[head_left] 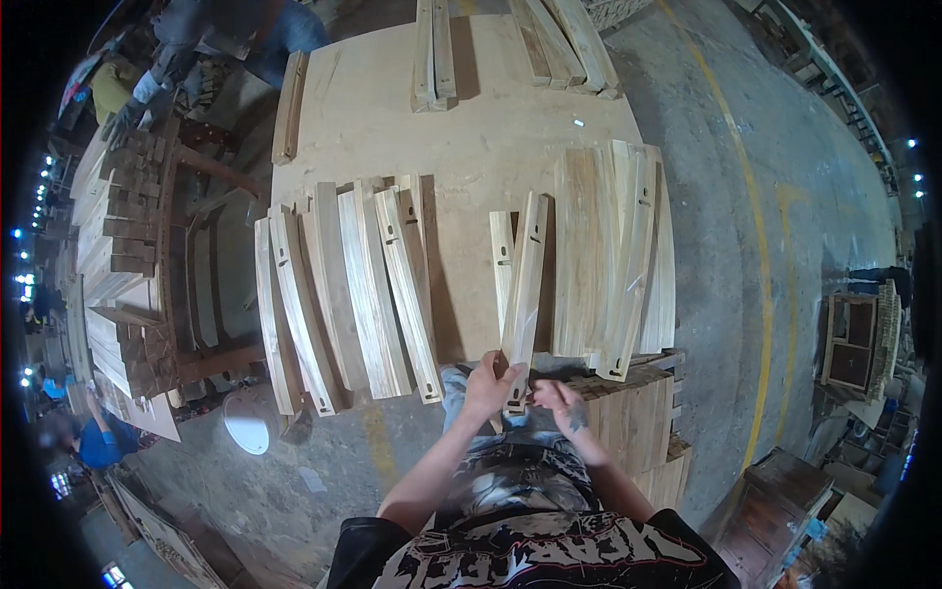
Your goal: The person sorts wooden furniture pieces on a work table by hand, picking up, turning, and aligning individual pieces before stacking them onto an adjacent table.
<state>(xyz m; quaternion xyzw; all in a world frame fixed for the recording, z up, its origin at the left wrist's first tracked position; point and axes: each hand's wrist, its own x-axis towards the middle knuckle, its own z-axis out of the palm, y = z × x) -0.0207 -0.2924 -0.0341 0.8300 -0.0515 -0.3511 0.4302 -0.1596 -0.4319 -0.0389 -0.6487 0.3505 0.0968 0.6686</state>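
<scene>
A long pale wooden slat [528, 280] with dark slots near its ends points away from me, its near end raised over the table edge. My left hand [488, 386] is closed on this near end from the left, thumb on top. Beside the end's right side is my right hand [559, 401], fingers apart and slightly bent; whether they touch the wood is hard to tell. Partly beneath the held slat lies a shorter slotted slat [501, 260]. Several slotted slats [402, 285] lie side by side to the left, and another group of boards [589, 255] to the right.
The plywood tabletop [363, 108] carries more slats [434, 59] at its far side. Stacked wood [628, 412] stands below the near right edge. To the left is a large wood pile [123, 245], with a person's gloved hand [123, 128] at it. A white round object [247, 422] sits at lower left.
</scene>
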